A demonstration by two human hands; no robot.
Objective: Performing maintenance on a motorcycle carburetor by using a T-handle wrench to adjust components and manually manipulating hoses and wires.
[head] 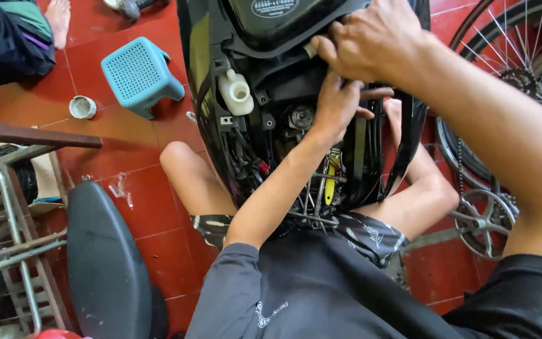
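Scooter (208, 75) panel's off; left hand (337, 107) pinches a part inside, right hand (374, 41) fingers curl on the rim (265, 53) w/ grip to steady it.

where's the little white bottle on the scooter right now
In the head view the white bottle sits upper centre, in the open scooter body, just left of the left hand and right of the teal stool on the floor.

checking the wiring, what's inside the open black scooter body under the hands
Inside the black scooter body: a white reservoir, a yellow part, cables and metal brackets. The left hand and right hand cover what they grip.
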